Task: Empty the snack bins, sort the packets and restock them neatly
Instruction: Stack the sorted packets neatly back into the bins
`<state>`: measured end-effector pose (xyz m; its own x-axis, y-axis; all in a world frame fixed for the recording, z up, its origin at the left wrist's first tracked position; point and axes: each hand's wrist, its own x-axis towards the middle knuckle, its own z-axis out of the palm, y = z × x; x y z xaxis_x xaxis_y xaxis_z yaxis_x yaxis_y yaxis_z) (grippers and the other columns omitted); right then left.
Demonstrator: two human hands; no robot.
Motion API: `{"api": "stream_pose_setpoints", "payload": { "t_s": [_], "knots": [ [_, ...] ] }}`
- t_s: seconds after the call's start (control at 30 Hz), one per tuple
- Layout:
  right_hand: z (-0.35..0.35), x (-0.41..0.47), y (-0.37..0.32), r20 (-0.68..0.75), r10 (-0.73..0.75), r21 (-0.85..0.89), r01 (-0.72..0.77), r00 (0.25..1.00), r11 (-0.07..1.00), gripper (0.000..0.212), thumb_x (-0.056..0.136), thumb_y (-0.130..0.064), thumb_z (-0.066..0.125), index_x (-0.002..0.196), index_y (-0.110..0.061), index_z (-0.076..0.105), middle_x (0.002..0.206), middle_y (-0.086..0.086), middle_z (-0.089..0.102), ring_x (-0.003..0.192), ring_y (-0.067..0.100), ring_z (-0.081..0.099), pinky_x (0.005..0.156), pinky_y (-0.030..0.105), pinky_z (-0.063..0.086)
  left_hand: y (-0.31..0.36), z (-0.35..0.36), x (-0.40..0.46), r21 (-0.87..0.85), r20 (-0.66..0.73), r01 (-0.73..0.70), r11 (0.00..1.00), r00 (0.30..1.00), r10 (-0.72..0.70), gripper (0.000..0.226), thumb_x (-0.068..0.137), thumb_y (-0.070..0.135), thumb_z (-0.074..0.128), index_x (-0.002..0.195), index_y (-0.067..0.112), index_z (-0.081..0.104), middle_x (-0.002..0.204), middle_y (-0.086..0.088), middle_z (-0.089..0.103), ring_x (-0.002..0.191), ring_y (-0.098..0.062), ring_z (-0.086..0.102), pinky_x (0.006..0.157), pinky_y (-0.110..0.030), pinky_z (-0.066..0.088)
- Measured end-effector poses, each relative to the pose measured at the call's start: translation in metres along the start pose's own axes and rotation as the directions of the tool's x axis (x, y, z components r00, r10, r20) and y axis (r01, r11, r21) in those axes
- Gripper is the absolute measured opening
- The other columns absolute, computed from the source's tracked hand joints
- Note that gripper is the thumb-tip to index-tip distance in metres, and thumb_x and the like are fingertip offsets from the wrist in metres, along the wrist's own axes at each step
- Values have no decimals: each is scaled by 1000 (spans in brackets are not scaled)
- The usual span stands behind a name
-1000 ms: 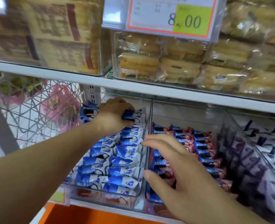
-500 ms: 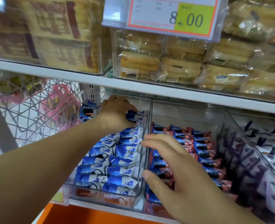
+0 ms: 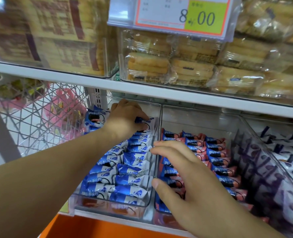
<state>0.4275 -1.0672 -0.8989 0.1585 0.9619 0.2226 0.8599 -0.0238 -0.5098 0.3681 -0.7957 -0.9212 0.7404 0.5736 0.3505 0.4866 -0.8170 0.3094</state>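
Observation:
A clear bin (image 3: 147,200) on the lower shelf holds rows of blue-and-white snack packets (image 3: 128,169). My left hand (image 3: 125,119) reaches to the back of this bin, fingers closed on a blue packet (image 3: 143,123) at the rear of the right row. The neighbouring clear bin (image 3: 200,117) holds pink-and-blue packets (image 3: 216,162) in rows. My right hand (image 3: 185,172) hovers over the wall between the two bins, fingers spread, holding nothing. A third bin (image 3: 255,148) at the right holds purple-and-white packets (image 3: 283,152).
A white shelf edge (image 3: 159,93) runs just above the bins, leaving little headroom. Above it stand clear boxes of biscuit packs (image 3: 168,69) and a price tag (image 3: 181,14). A wire basket (image 3: 39,114) with pink items sits at the left. An orange ledge (image 3: 90,227) lies below.
My left hand has pushed slightly further toward the back of the blue-packet bin, still gripping the packet. My right hand has barely moved.

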Motion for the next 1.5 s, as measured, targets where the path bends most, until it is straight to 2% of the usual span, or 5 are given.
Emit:
{"api": "stream_pose_setpoints", "payload": {
  "t_s": [0.27, 0.57, 0.93, 1.13, 1.5],
  "knots": [
    [0, 0, -1, 13, 0, 5, -1, 1000, 1000, 50, 98, -55, 55, 144, -56, 37, 150, -48, 17, 142, -22, 18, 102, 6, 23, -26, -17, -18, -115, -48, 24, 993, 998, -30, 55, 74, 47, 89, 125, 38, 69, 130, 15, 61, 131, -17, 43, 113, -46, 34],
    [3, 0, 3, -3, -17, 2, 17, 1000, 1000, 50, 97, -55, 55, 145, -53, 39, 151, -45, 20, 143, -18, 22, 107, 10, 24, -40, -19, -39, -79, -146, 4, 997, 989, -16, 34, 85, 24, 81, 118, 24, 73, 115, 3, 68, 113, -24, 56, 97, -42, 49],
    [-1, -11, -9, -45, -76, -167, 67, 996, 984, 60, 99, -53, 52, 155, -31, 45, 161, -22, 35, 151, 4, 28, 125, 28, 23, -1, -92, -171, -228, 1, -2, 974, 1000, 2, 37, 93, 42, 73, 129, 36, 66, 128, 18, 60, 121, -4, 53, 103, -30, 45],
    [31, -54, -70, 99, -207, -50, 213, 973, 976, 32, 93, -33, 64, 124, -24, 67, 123, -10, 64, 115, 7, 56, 99, 15, 36, -23, -110, -312, -283, 189, 150, 947, 977, -98, 35, 93, 41, 74, 126, 38, 66, 122, 19, 63, 113, -6, 62, 91, -28, 52],
    [288, -93, -46, 832, -16, 35, -23, 555, 999, 74, 92, -18, 78, 156, -30, 44, 158, 0, 45, 146, 20, 41, 121, 31, 34, -117, -42, -417, -72, 642, 259, 963, 751, -154, 79, 97, 65, 42, 155, 61, -12, 168, 31, 2, 153, -4, 23, 122, -25, 23]
  ]
}}
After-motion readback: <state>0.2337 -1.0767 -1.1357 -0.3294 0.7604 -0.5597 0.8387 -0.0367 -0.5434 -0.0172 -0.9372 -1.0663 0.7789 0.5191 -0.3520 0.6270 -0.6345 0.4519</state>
